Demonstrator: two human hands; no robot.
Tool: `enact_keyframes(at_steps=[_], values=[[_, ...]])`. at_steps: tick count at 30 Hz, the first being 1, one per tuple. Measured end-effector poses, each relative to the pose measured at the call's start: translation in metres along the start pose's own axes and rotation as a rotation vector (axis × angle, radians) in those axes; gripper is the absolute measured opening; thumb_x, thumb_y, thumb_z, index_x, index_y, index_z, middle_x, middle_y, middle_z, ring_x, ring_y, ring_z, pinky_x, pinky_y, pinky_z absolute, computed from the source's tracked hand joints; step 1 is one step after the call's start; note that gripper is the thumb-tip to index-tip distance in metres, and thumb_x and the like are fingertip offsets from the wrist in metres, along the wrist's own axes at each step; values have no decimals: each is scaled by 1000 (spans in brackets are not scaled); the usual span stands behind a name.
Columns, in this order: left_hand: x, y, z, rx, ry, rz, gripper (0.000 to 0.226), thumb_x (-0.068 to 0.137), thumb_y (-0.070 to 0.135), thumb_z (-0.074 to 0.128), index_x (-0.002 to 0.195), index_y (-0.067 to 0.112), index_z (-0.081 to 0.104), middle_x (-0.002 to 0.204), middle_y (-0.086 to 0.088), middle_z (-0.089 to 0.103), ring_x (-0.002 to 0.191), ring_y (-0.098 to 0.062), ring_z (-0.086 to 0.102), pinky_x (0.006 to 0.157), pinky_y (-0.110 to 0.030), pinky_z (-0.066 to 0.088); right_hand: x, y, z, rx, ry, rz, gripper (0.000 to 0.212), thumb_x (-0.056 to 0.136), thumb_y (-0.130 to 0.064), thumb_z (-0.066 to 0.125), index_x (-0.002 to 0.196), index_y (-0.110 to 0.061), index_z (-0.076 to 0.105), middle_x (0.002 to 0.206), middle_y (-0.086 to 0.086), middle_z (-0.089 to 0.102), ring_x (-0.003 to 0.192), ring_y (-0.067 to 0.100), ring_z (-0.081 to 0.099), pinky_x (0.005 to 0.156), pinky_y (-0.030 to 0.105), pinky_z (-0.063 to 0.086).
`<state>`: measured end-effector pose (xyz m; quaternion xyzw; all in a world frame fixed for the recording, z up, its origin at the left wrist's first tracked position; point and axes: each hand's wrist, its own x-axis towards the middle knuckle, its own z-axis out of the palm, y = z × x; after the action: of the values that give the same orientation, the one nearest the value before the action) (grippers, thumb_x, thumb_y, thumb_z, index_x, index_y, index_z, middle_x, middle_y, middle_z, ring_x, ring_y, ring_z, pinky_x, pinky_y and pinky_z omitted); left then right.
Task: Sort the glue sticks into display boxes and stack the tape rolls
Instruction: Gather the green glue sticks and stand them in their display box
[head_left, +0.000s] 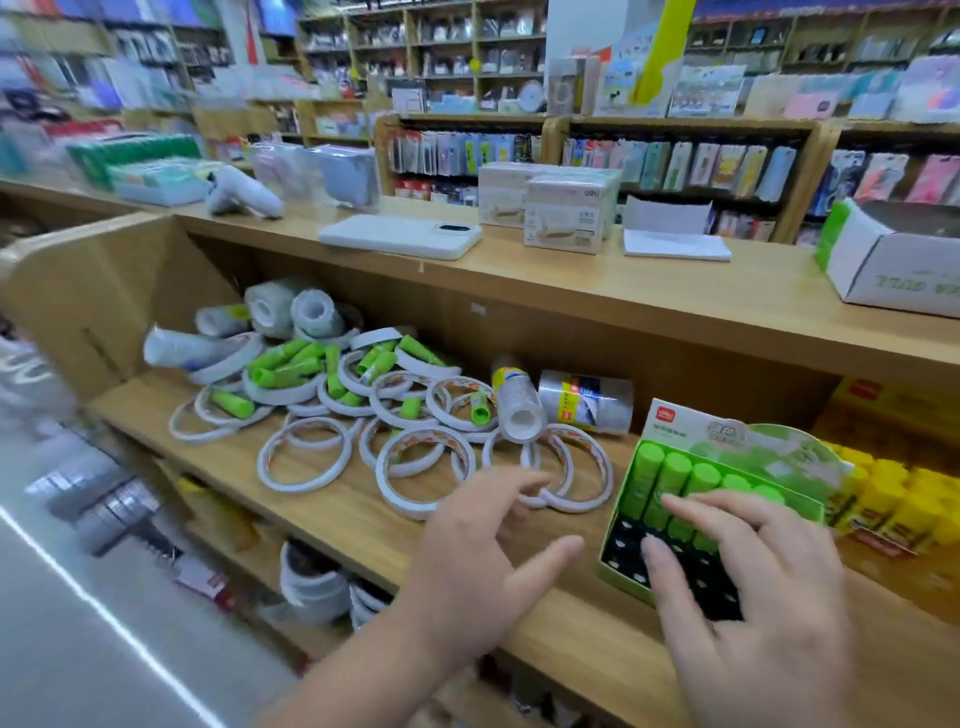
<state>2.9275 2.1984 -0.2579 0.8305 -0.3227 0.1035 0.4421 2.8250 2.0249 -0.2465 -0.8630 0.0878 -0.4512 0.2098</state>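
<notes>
Wooden shelf (332, 514): tape rolls (415, 457) tangled among loose glue sticks (291, 361).

Our right hand (748, 587) covers the front slots of the green cardboard display box (675, 421). The white-and-green carton (883, 270) at the wooden counter's (623, 291) right end is cut off. Background shelf goods blur.

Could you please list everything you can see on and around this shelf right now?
tape rolls: many, white, heaped on the shelf
loose glue sticks: about a dozen, green, among the rolls
display box: one, green, shelf right, back row filled
yellow glue sticks: many, boxed at far right
wrapped tape packs: several, clear, behind the heap
phone: one, white, countertop
left hand: open, near the rolls
right hand: open, over the box
</notes>
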Motion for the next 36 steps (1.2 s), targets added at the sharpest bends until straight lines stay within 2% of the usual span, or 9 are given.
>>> enact_keyframes(at_steps=[8, 14, 17, 21, 23, 25, 27, 32, 36], values=[[12, -56, -79, 115, 211, -210, 41, 81, 42, 78, 117, 35, 60, 95, 21, 64, 86, -3, 60, 69, -27, 53, 19, -32, 51, 238, -332, -6, 22, 84, -46, 64, 99, -33, 72, 101, -24, 61, 102, 3, 57, 88, 18, 45], [53, -102, -112, 270, 108, -129, 22, 90, 34, 69, 111, 28, 67, 94, 23, 57, 85, 10, 51, 68, -9, 36, 51, -61, 94, 142, -564, 32, 24, 87, -46, 69, 110, -38, 70, 103, -29, 61, 100, -5, 55, 87, 16, 44], [87, -114, -123, 274, -19, 20, 22, 94, 34, 65, 115, 31, 68, 103, 24, 60, 97, 8, 53, 80, -12, 41, 67, -75, 114, 99, -537, 97, 26, 88, -34, 73, 113, -37, 69, 92, -23, 60, 84, 3, 57, 75, 18, 46], [118, -135, -120, 326, -245, 86, 33, 90, 40, 70, 122, 32, 68, 116, 13, 65, 109, -9, 58, 86, -21, 43, 84, -95, 137, -118, -457, 127, 29, 90, -38, 68, 119, -35, 68, 107, -19, 64, 82, 3, 58, 80, 26, 52], [121, -148, -119, 221, -292, 73, 36, 85, 40, 76, 119, 33, 69, 113, 18, 63, 104, -1, 59, 87, -16, 44, 89, -105, 145, -314, -429, 124, 32, 91, -43, 64, 122, -36, 67, 112, -13, 68, 96, 13, 65, 79, 31, 53], [116, -159, -119, 95, -277, 74, 30, 82, 35, 80, 110, 32, 71, 96, 27, 57, 87, 8, 56, 75, -5, 38, 91, -114, 152, -487, -434, 147, 33, 91, -50, 60, 121, -35, 67, 107, -8, 70, 97, 21, 67, 71, 32, 50], [110, -169, -119, 69, -271, 128, 22, 82, 31, 81, 101, 28, 72, 88, 26, 54, 80, 7, 53, 71, -5, 36, 91, -120, 158, -606, -434, 176, 33, 92, -52, 58, 116, -32, 68, 99, -5, 70, 92, 23, 66, 64, 31, 44], [103, -182, -116, 53, -283, 241, 22, 79, 28, 84, 97, 22, 72, 103, 12, 67, 99, -7, 62, 89, -26, 51, 87, -125, 172, -800, -431, 221, 21, 91, -44, 60, 103, -28, 67, 91, -3, 67, 82, 26, 66, 56, 31, 38], [104, -179, -119, -71, -294, 224, 18, 82, 30, 79, 97, 25, 71, 102, 17, 62, 92, 3, 56, 81, -7, 40, 83, -122, 178, -952, -440, 200, 12, 69, -29, 79, 73, -28, 68, 67, -3, 60, 51, 26, 59, 43, 27, 31]])
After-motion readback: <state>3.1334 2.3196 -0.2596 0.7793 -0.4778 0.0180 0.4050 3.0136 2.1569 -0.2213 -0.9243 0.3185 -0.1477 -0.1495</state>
